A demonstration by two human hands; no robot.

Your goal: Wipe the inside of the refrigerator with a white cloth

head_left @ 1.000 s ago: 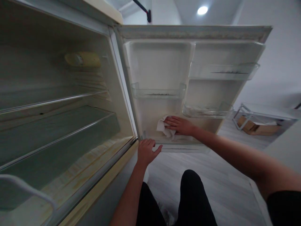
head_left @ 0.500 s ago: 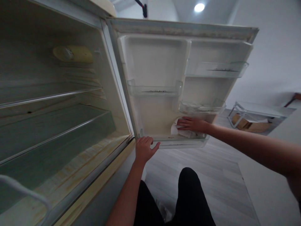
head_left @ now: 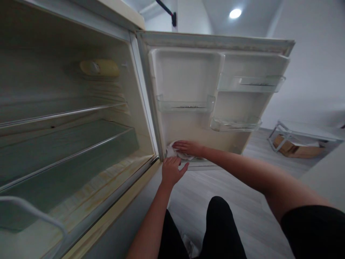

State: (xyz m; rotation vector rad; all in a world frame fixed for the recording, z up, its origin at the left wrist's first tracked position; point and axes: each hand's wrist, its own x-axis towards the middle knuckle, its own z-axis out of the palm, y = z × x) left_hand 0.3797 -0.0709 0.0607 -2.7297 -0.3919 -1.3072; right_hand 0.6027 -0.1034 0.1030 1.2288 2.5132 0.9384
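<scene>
The refrigerator door [head_left: 185, 79] stands wide open, its inner side facing me. My right hand [head_left: 188, 148] presses a white cloth [head_left: 170, 150] against the lower left of that inner side, just above the bottom door shelf [head_left: 205, 166]. Its fingers lie long over the cloth. Close below it, my left hand [head_left: 172, 171] hooks its fingers over the rim of the bottom shelf near the hinge, thumb held apart. The fingertips of this hand are partly hidden behind the rim.
On the left is the refrigerator's stained interior with glass shelves [head_left: 64, 169] and a yellowed lamp cover [head_left: 99, 67]. Clear racks [head_left: 185, 105] project from the door. A white cable [head_left: 32, 210] crosses the lower left. A cardboard box [head_left: 299, 149] sits under a white table at right.
My right hand has slid the cloth left along the lower door, from near the right end to beside my left hand. My left hand keeps its place on the shelf rim. The view has shifted slightly.
</scene>
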